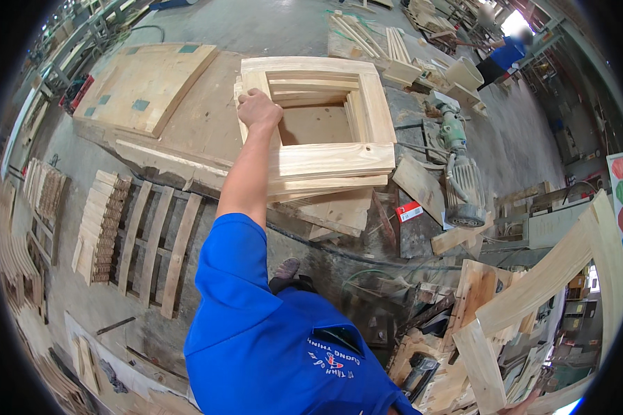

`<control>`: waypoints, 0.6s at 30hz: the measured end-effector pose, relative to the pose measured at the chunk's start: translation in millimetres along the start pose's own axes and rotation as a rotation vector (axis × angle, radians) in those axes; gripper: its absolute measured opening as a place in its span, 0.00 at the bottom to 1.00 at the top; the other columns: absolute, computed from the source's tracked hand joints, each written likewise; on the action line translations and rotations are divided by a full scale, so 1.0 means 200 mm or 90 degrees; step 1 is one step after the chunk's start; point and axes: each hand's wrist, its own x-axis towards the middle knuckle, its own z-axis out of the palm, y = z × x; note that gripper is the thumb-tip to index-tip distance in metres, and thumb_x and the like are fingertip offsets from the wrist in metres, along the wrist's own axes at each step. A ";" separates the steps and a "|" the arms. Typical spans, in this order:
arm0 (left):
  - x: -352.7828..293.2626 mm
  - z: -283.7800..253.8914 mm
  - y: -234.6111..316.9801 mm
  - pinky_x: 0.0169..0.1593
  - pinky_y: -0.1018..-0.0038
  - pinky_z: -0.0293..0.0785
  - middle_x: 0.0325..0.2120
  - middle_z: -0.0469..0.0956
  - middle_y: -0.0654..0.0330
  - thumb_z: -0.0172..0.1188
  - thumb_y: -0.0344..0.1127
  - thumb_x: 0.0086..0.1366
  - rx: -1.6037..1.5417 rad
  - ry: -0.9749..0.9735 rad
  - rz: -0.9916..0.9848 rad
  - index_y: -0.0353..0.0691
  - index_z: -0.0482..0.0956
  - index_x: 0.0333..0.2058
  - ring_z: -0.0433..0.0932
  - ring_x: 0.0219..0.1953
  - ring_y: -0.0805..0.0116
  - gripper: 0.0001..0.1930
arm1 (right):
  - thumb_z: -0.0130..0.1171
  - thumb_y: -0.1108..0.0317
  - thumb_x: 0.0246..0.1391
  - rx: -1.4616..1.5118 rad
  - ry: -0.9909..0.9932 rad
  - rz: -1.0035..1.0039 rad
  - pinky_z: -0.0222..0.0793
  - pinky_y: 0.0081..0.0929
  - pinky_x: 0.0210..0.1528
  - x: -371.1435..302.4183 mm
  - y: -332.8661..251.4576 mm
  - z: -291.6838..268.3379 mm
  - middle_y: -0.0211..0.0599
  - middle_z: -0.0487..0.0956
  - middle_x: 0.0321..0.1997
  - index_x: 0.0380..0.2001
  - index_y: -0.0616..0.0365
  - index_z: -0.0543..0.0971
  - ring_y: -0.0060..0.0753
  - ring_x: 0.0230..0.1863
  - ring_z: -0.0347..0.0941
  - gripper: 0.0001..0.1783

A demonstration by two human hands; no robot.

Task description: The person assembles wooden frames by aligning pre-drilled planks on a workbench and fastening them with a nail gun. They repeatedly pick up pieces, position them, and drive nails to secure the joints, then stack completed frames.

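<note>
My left hand (259,111) is closed on the left rail of the top pale wooden frame (332,158). This rectangular frame lies on a stack of similar frames, whose edges show below it and through its opening. The stack rests on a low wooden platform (201,104). At the lower right, close to my body, another wooden frame (481,363) stands tilted in the air and looks bent by the lens. Only a small part of my right hand (525,404) shows at its lower edge, gripping it; most of the fingers are hidden.
Right of the stack sits a green and grey motor (460,166) beside a small red and white box (409,211). Wood offcuts (474,297) lie below it. A slatted pallet (156,242) and stacked wood strips (100,225) lie left. A person in blue (507,54) stands far right.
</note>
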 end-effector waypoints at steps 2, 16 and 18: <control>-0.01 0.01 0.00 0.55 0.60 0.82 0.55 0.76 0.38 0.70 0.47 0.57 0.011 0.011 0.001 0.31 0.72 0.59 0.81 0.57 0.47 0.36 | 0.86 0.40 0.37 0.013 -0.016 0.001 0.70 0.58 0.66 0.01 -0.05 0.04 0.66 0.70 0.67 0.71 0.68 0.63 0.65 0.65 0.70 0.67; -0.01 -0.04 -0.04 0.55 0.56 0.81 0.56 0.74 0.31 0.70 0.48 0.58 -0.056 -0.007 0.011 0.32 0.62 0.68 0.81 0.55 0.41 0.44 | 0.72 0.46 0.59 0.074 -0.087 -0.052 0.67 0.47 0.72 0.09 -0.36 0.23 0.47 0.69 0.76 0.76 0.53 0.62 0.53 0.71 0.70 0.49; -0.01 -0.06 -0.03 0.55 0.55 0.81 0.56 0.73 0.30 0.69 0.48 0.59 -0.069 -0.016 0.018 0.34 0.60 0.70 0.81 0.54 0.41 0.45 | 0.72 0.48 0.60 0.109 -0.095 -0.043 0.66 0.47 0.73 0.09 -0.40 0.24 0.46 0.68 0.76 0.76 0.52 0.63 0.53 0.72 0.69 0.48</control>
